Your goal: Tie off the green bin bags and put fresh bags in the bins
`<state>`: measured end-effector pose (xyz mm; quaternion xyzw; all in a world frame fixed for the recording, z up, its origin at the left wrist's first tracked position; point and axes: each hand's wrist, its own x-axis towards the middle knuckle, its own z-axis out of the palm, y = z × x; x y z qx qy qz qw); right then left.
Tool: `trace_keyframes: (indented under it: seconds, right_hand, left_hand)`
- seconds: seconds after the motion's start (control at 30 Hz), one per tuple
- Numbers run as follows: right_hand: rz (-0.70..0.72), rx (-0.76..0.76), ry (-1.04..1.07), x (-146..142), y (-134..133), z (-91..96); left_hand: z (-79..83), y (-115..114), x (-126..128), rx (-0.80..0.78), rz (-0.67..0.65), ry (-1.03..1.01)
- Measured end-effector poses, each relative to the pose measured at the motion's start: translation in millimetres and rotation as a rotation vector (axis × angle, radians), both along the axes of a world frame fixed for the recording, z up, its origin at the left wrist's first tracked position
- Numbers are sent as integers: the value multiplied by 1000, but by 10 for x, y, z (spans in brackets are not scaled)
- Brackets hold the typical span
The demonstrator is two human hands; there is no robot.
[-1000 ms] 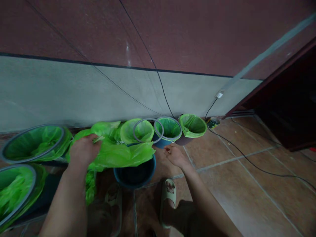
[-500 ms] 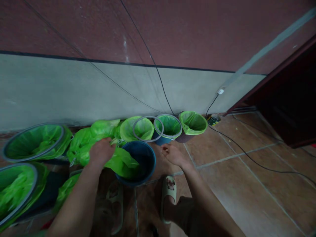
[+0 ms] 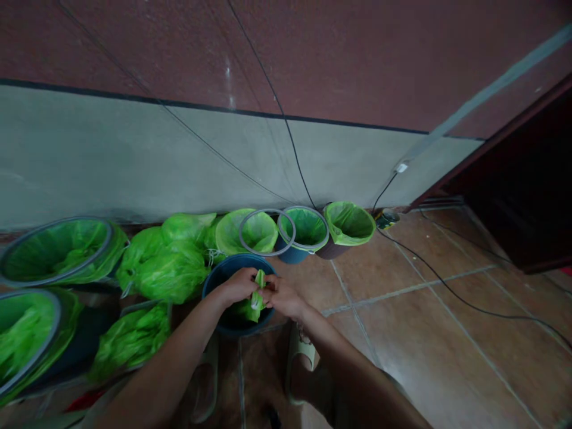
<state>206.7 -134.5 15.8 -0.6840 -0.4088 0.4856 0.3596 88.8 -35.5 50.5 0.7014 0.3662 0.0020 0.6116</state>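
My left hand [image 3: 240,285] and my right hand [image 3: 283,297] are close together over a dark blue bin [image 3: 214,275] on the floor. Between their closed fingers is the top of a green plastic bag [image 3: 257,287], pinched from both sides. The lower part of the bag hangs down into the bin. Just behind the bin's left side lies a heap of filled green bags [image 3: 172,268] with white drawstrings.
Bag-lined bins stand along the wall: a pale green-lined one [image 3: 241,229], one with a grey ring [image 3: 308,229], and a brown one [image 3: 351,223]. Another loose grey ring [image 3: 292,229] overlaps two of them. Larger lined bins [image 3: 58,250] stand left. A black cable [image 3: 451,292] crosses the floor.
My left hand has moved right and down, bringing the green bag over the bin. My right hand has moved left and now grips the bag too.
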Motion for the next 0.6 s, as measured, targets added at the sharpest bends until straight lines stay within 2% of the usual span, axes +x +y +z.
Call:
trace_keyframes:
  seconds: [0.07,0.13,0.27,0.33,0.4,0.5,0.6]
  right_hand:
    - [5,-3,-53,18,18,12]
    - [15,14,-154,65,45,40]
    - [107,15,-383,261,73,152]
    - [182,-20,-499,382,55,216]
    - [276,-35,-550,477,23,263]
    - [351,0,-515,514,-2,283]
    - [244,62,-406,423,37,241]
  left_hand:
    - [-3,26,-20,25,-30,-4]
    - [34,69,-47,132,-99,26]
    - [202,178,-160,595,-196,301]
    - [278,225,-229,811,-156,427]
    - [317,262,-275,938,-103,432]
    - [296,300,-268,951,-51,294]
    - [234,304,-209,837,-83,141]
